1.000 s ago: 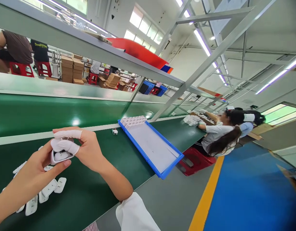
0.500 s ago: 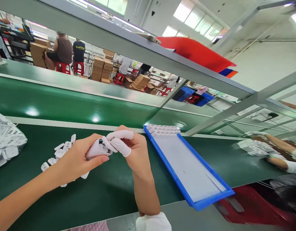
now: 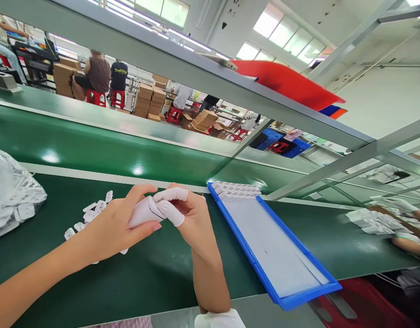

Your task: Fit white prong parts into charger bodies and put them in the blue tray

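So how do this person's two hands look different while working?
The left hand shows bare fingers; the right hand has white covers on its thumb and a finger. The left hand grips the body of the white casing, while the right hand pinches at its end. A white sleeve shows on the right arm, none on the left arm. Both hands touch the same casing.

The hands (image 3: 110,223) (image 3: 198,218) partly hide the white casing (image 3: 140,215); the view's left edge crops the plastic bag (image 3: 13,196).

a factory; green workbench (image 3: 158,282), stacked cartons (image 3: 144,99), stools (image 3: 96,98).
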Motion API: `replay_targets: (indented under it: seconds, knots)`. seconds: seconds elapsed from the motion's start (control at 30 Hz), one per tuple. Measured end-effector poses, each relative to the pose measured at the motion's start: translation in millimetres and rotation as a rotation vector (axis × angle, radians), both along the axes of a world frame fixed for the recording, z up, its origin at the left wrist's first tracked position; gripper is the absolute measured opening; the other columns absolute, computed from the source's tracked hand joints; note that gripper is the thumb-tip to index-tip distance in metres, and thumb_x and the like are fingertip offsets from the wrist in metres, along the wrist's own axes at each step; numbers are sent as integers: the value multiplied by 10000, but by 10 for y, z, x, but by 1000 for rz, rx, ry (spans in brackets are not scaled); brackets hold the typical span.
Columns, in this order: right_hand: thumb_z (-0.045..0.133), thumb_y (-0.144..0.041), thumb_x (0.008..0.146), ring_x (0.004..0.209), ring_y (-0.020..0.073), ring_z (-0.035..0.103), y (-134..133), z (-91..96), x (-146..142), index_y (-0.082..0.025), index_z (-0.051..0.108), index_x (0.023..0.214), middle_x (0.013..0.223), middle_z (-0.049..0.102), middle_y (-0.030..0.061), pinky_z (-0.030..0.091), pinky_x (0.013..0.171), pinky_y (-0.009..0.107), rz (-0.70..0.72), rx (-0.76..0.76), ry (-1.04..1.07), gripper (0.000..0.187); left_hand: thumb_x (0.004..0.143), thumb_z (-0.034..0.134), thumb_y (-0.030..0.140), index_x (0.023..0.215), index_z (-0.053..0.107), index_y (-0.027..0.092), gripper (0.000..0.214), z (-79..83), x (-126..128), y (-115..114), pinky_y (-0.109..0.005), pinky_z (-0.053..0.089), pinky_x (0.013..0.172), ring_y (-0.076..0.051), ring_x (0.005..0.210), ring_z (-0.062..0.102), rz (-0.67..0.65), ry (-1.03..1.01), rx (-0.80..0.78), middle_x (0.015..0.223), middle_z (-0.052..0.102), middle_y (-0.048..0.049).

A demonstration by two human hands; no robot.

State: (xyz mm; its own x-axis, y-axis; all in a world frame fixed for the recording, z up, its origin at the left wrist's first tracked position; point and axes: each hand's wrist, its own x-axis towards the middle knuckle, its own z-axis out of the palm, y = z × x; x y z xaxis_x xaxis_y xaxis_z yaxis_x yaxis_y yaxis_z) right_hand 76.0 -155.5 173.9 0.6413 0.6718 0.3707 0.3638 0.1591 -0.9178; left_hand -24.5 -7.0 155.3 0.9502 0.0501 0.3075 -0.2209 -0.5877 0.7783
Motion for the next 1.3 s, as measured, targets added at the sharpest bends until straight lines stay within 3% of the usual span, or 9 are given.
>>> replay_targets:
  seconds: [0.23,0.37,0.47,0.6,0.7,0.83,0.93,1.1,1.3]
  knots:
    - [769,-401,737,670,106,450,146,-60,83,-222,516,865,754,460,-36,398,595,229,193,40,281,336,921,528,312,1191,389,288,305,-61,10,26,-186,344,478,-97,503,510,38,-200,135,789,609,62]
    - [757,-444,742,666,108,442,274,-190,34,-223,479,844,757,453,-34,393,603,237,177,171,318,369,930,519,339,1108,430,269,211,-118,31,25,-178,326,447,-88,447,458,55,-212,28,672,551,80]
    - [585,-528,865,708,132,476,389,-371,-63,-227,494,891,813,480,-2,431,635,272,4,349,196,316,930,509,439,1070,429,256,244,-140,79,-13,-180,358,452,-97,471,467,128,-168,-184,661,545,69]
    - [602,-617,797,871,206,535,527,-575,-123,-235,436,1201,1073,474,86,495,690,356,-139,287,-154,580,918,466,573,1087,427,271,348,-124,158,-122,-201,434,522,-113,586,508,226,-56,-557,776,549,34]
    - [636,-608,760,917,231,545,580,-612,-65,-227,415,1242,1118,458,110,509,745,392,-275,264,-429,652,927,426,593,1122,449,283,367,-166,176,-193,-221,466,613,-135,745,537,303,28,-627,950,551,-3]
    - [502,-520,871,815,202,563,493,-504,81,-201,547,1061,933,528,70,494,692,348,-345,315,-601,373,959,328,559,1286,334,294,421,-268,167,-194,-314,503,771,-200,980,560,213,42,-438,1201,514,-67]
    - [357,-484,929,738,180,566,353,-413,164,-184,599,970,819,545,49,476,663,331,-354,258,-563,388,920,439,483,1314,319,248,474,-262,168,-139,-388,486,858,-248,1061,543,112,-71,-32,1267,485,-107]
    - [422,-450,846,729,196,557,267,-438,203,-204,646,942,812,557,65,469,679,347,-264,118,-623,346,843,502,361,1116,450,185,330,-176,119,-13,-361,473,712,-257,887,564,180,-244,496,1006,565,-92]
    - [525,-392,716,722,212,547,308,-522,229,-235,659,930,811,551,62,474,694,353,-167,-37,-669,298,832,533,376,994,480,190,252,-236,97,94,-328,457,609,-236,745,578,184,-419,745,840,575,-56]
